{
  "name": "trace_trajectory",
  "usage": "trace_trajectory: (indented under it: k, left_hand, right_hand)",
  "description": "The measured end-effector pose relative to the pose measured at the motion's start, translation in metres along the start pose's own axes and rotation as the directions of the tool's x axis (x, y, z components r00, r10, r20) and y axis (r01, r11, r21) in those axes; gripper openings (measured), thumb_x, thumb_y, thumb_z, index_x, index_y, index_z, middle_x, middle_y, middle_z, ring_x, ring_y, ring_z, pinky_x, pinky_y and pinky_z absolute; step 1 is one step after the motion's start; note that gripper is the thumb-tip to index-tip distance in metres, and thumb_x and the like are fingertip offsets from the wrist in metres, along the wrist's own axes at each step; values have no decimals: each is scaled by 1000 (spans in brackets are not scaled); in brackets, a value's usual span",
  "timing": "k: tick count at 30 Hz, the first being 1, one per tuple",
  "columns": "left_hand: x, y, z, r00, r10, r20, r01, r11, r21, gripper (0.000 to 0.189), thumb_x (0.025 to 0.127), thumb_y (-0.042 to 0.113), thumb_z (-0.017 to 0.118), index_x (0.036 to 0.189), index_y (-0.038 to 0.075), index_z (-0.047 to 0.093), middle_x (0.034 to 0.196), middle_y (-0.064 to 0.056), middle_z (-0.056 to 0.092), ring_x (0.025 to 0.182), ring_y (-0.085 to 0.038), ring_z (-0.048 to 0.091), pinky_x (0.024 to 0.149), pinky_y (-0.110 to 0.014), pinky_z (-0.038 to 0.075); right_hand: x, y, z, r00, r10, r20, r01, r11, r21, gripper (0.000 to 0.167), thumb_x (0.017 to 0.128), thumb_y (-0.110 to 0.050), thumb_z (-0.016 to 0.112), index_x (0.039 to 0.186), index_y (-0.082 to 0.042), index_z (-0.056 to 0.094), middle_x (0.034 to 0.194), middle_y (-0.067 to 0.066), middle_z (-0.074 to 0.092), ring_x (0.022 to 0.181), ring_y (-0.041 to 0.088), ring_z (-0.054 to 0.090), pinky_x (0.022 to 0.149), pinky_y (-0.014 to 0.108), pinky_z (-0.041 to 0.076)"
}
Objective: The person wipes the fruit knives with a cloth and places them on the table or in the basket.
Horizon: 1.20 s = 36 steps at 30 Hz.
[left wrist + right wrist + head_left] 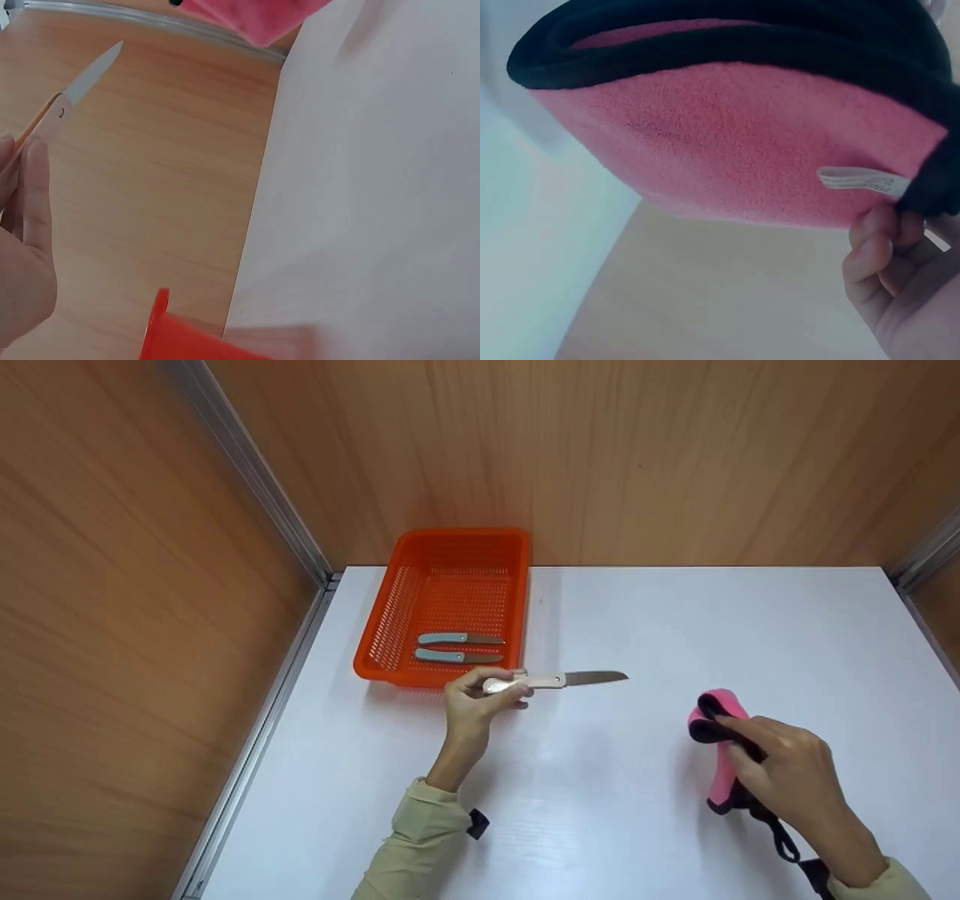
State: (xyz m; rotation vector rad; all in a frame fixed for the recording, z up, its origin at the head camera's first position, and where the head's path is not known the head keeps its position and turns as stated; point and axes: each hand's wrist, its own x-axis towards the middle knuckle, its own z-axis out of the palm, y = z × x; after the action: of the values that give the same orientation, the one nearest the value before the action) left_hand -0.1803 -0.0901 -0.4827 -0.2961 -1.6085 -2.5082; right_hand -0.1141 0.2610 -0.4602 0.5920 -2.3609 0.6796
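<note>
My left hand (471, 720) grips a knife (546, 681) by its pale handle, above the table just in front of the basket. The blade points right in the head view, and in the left wrist view the knife (56, 116) shows its blade extended. My right hand (799, 772) pinches a folded pink cloth (724, 776) with black edging, to the right of the knife and apart from it. In the right wrist view a white tag (862, 180) hangs from the cloth (705, 142) near my fingertips (874, 255).
An orange perforated basket (523, 585) stands at the back left of the white table (675, 622). Inside lie two knives with pale blue handles, a rear knife (442, 638) and a front knife (439, 656). Wooden panels (637, 465) border the back and sides.
</note>
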Motion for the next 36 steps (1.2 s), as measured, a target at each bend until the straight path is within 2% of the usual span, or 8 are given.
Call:
trace_trajectory:
  k: [4, 10, 18, 21, 27, 30, 33, 36]
  left_hand:
    - [16, 7, -16, 996, -30, -83, 32, 999, 13, 25, 71, -7, 78, 93, -8, 66, 96, -25, 67, 75, -29, 69, 66, -41, 60]
    - [41, 18, -40, 979, -123, -160, 139, 986, 89, 32, 77, -2, 75, 107, -9, 65, 106, -24, 65, 90, -42, 65, 75, -41, 58]
    - [78, 30, -61, 933, -268, -241, 307, 942, 139, 30, 80, -10, 68, 110, -9, 64, 108, -24, 62, 84, -33, 69, 81, -42, 56]
    - [95, 34, -69, 912, -333, -239, 375, 913, 160, 29, 84, -12, 62, 112, -8, 63, 111, -25, 61, 88, -35, 68, 82, -38, 56]
    - [133, 35, -83, 861, -432, -267, 498, 823, 273, 32, 90, -10, 49, 120, -5, 61, 121, -21, 55, 93, -35, 67, 85, -38, 55]
    - [147, 30, -88, 822, -488, -293, 565, 764, 313, 35, 91, -8, 45, 122, -1, 60, 122, -18, 56, 88, -29, 69, 81, -35, 57]
    - [157, 26, -93, 791, -541, -287, 611, 731, 303, 37, 92, -7, 43, 125, -1, 57, 123, -19, 57, 93, -30, 67, 78, -33, 58]
    - [166, 26, -99, 766, -576, -284, 641, 711, 287, 38, 92, -8, 42, 127, -1, 56, 124, -20, 57, 102, -33, 64, 80, -33, 57]
  right_hand:
    - [-10, 13, -17, 994, 102, 31, -100, 993, -70, 30, 64, 8, 71, 91, -3, 75, 66, 1, 63, 47, 1, 28, 37, 13, 21]
    - [-20, 28, -38, 963, 260, 62, -242, 947, -213, 25, 67, 5, 70, 92, 3, 73, 63, 10, 61, 45, 9, 31, 36, 19, 25]
    - [-28, 46, -55, 881, 425, 208, -339, 874, -350, 24, 69, 3, 64, 91, 9, 69, 55, 9, 52, 49, 20, 37, 39, 27, 28]
    - [-30, 53, -57, 797, 479, 368, -347, 862, -369, 28, 66, 1, 64, 93, 6, 68, 60, 9, 56, 52, 22, 42, 42, 29, 29]
    - [-34, 71, -22, 558, 540, 630, -476, 830, -290, 42, 79, -8, 65, 114, 13, 55, 91, 27, 61, 66, 26, 51, 51, 34, 42]
    - [-41, 76, -1, 448, 561, 696, -581, 774, -250, 56, 85, -10, 61, 127, 17, 37, 101, 32, 53, 71, 27, 54, 54, 36, 48]
    - [-47, 79, 12, 369, 592, 717, -656, 712, -251, 62, 86, -9, 57, 132, 14, 23, 101, 32, 46, 73, 29, 54, 54, 35, 50]
    - [-48, 81, 18, 349, 598, 721, -676, 694, -249, 62, 85, -8, 55, 132, 12, 19, 97, 29, 46, 72, 29, 52, 53, 33, 47]
